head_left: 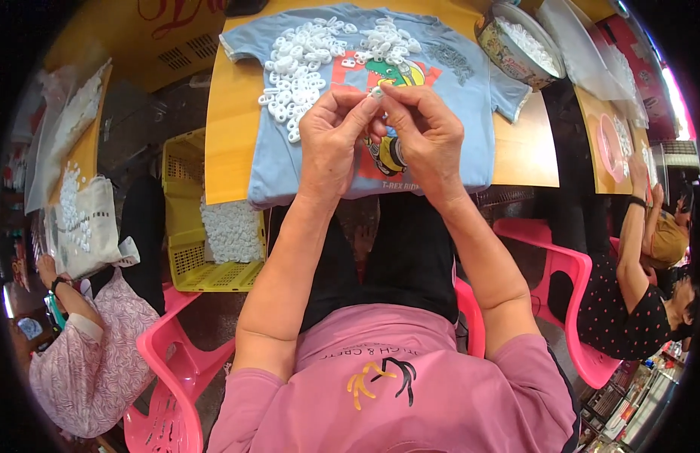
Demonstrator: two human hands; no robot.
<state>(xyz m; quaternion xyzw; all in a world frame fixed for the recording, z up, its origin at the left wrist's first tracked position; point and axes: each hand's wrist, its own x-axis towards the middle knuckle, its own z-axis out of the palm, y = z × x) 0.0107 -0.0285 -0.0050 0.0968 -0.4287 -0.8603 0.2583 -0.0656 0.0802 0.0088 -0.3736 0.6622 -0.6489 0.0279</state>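
My left hand and my right hand meet above a light-blue T-shirt spread on the table. Thumbs and forefingers of both pinch a small white plastic piece, mostly covered by the fingertips. Beyond my left hand lies a big heap of small white plastic pieces with holes. A second heap of white pieces is farther off, past my fingertips. To its right, small dark grey parts are scattered on the shirt.
A round tin of white pieces stands at the far right of the yellow table. At my left sits a yellow crate beside a mass of white pieces. People on pink chairs work at both sides.
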